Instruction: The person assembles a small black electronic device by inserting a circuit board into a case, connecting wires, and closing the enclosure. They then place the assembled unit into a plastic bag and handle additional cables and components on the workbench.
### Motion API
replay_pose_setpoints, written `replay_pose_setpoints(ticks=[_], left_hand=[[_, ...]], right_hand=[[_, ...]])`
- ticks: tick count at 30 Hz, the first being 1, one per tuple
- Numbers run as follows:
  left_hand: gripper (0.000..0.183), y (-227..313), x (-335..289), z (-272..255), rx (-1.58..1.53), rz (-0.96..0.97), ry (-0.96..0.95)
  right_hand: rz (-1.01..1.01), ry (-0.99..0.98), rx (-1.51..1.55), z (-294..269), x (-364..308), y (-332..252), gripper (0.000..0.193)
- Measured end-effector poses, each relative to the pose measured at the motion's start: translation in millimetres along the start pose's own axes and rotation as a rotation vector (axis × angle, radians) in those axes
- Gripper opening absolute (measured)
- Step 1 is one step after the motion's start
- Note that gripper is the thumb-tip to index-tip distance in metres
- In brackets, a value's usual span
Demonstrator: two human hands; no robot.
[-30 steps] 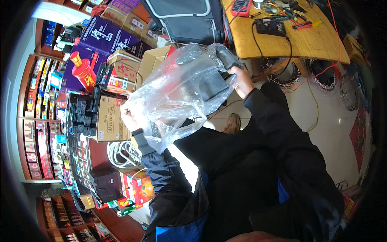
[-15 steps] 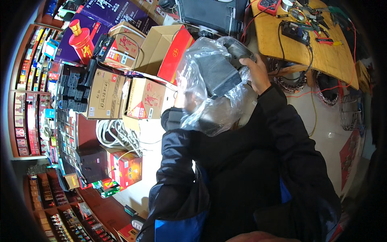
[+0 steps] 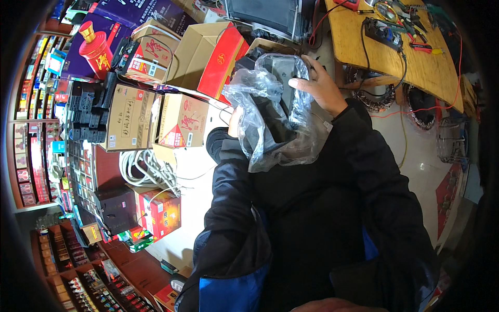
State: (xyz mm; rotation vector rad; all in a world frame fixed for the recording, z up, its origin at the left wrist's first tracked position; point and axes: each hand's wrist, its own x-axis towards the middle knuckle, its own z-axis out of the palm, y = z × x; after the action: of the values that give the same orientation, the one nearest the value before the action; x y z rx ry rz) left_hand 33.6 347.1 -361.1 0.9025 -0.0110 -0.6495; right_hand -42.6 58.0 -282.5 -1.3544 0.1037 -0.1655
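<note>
Wood bench (image 3: 423, 75), upper R: blk oblong device (image 3: 382, 33), red-handled tool (image 3: 420, 48), round yellow-rimmed item (image 3: 385, 11), red item (image 3: 349, 4) at far edge, misc sm tools (image 3: 415, 22); pale tile flr (image 3: 423, 179): red-orange ctn (image 3: 165, 212), wire basket (image 3: 450, 141); brown shelf (image 3: 34, 121), far L: sm pkgs (image 3: 23, 178) in rows.

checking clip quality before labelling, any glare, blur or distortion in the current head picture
Head view: glare whitens the glossy pale floor left of centre; head view: bright highlights streak the crumpled clear plastic bag, while the bare right hand looks fairly sharp; head view: brown wooden shelves at left bend toward the black round rim.
</note>
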Motion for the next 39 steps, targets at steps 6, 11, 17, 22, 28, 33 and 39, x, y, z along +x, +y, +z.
replay_pose_setpoints(ticks=[6, 11, 17, 22, 28, 33, 39], left_hand=[[0.047, -17.6, -19.7, -14.3, -0.089, 0.067, -0.011], [0.046, -26.1, -24.5, -21.6, -0.108, 0.091, -0.052], [0.046, -33.0, -18.4, -18.2, -0.088, 0.076, -0.132], [0.05, -38.0, -16.8, -6.5, -0.108, 0.071, -0.044], [0.057, -30.5, -20.1, 14.0, -0.205, 0.174, 0.222], [0.055, -29.0, -21.6, 26.8, -0.214, 0.298, 0.254], [0.044, -37.8, -14.8, -13.4, 0.086, 0.528, 0.214]], right_hand=[[0.027, -0.069, -0.047, -9.6, 5.7, 0.5, 0.031], [-0.147, 0.114, -0.119, -19.7, 24.8, -5.9, 0.013], [-0.222, 0.323, -0.167, -34.8, 70.5, -5.7, 0.016], [-0.32, 0.356, -0.333, -34.9, 84.7, 3.6, 0.018], [-0.1, 0.038, -0.279, -32.4, -0.4, -33.0, 0.027], [0.173, -0.339, -0.421, 10.3, -71.2, 3.9, 0.053], [0.212, -0.412, 0.088, 27.0, -44.9, 27.1, 0.106]])
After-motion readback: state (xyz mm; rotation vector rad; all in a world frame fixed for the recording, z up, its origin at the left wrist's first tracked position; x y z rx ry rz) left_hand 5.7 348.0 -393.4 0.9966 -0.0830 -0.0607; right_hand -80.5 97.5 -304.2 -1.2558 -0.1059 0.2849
